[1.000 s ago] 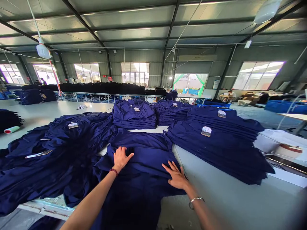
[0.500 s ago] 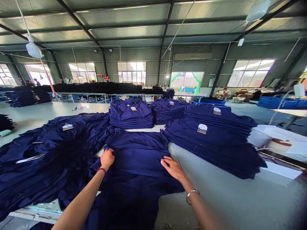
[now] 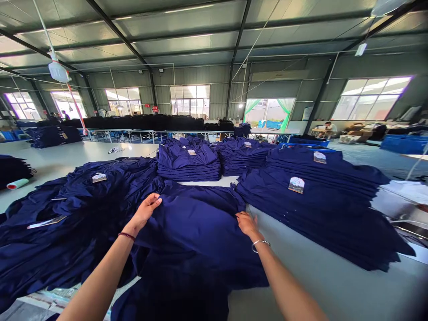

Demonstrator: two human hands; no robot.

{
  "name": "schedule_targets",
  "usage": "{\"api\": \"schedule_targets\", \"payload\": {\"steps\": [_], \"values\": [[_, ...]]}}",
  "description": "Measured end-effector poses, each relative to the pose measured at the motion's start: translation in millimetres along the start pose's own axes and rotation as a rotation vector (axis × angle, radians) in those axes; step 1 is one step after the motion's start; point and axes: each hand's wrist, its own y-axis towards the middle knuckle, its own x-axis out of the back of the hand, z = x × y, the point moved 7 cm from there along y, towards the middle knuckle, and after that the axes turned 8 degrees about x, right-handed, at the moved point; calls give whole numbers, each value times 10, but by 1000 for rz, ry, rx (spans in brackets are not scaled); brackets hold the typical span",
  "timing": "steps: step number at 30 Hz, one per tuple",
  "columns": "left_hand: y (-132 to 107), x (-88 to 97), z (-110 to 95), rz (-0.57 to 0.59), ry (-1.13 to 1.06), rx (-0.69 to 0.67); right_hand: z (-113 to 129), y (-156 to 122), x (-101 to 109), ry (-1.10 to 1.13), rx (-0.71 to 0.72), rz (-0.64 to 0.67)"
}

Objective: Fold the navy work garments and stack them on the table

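Note:
A navy blue garment (image 3: 197, 223) is spread flat on the table in front of me, its near end in dark shadow. My left hand (image 3: 145, 211) pinches its left edge between thumb and fingers. At the opposite edge, my right hand (image 3: 248, 224) has its fingers closed on the cloth. The fabric between them is slightly lifted and rippled. To the left lies a loose heap of navy garments (image 3: 110, 191) with a printed tag on top. On the right is a neatly layered stack of navy garments (image 3: 321, 214), also tagged.
Two more folded stacks, a left one (image 3: 189, 162) and a right one (image 3: 245, 154), stand beyond the garment. A pale green roll (image 3: 18, 183) lies far left. A small lamp (image 3: 58, 71) hangs overhead. In the background, a person (image 3: 330, 127) sits near blue bins (image 3: 404, 143).
My left hand has moved up along the edge and pinches the cloth. My right hand, earlier with fingers loosely spread, has closed on the right edge. The cloth has lifted; the view has turned slightly left.

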Motion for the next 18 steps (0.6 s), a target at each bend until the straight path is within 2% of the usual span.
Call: {"api": "schedule_targets", "payload": {"steps": [2,4,8,10,11,12,14,16,18], "values": [[26,53,36,27,-48,56,-99,-25,-22,-15,-56,23],[46,78,138,-18,19,114,-161,-59,-12,-24,-107,30],[4,25,342,-276,420,188,-117,-136,81,-44,-174,-6],[-44,-126,327,-354,628,113,21,-183,140,-29,-135,-50],[-62,-254,308,-328,695,50,124,-210,156,-6,-80,-65],[-77,-411,301,-249,731,-15,244,-245,158,25,-3,-72],[-125,-744,341,-9,747,-100,467,-343,105,76,140,-38],[-200,-980,451,173,776,-97,578,-458,-33,73,177,70],[-273,-1107,600,260,846,-54,582,-560,-193,33,146,188]]}}
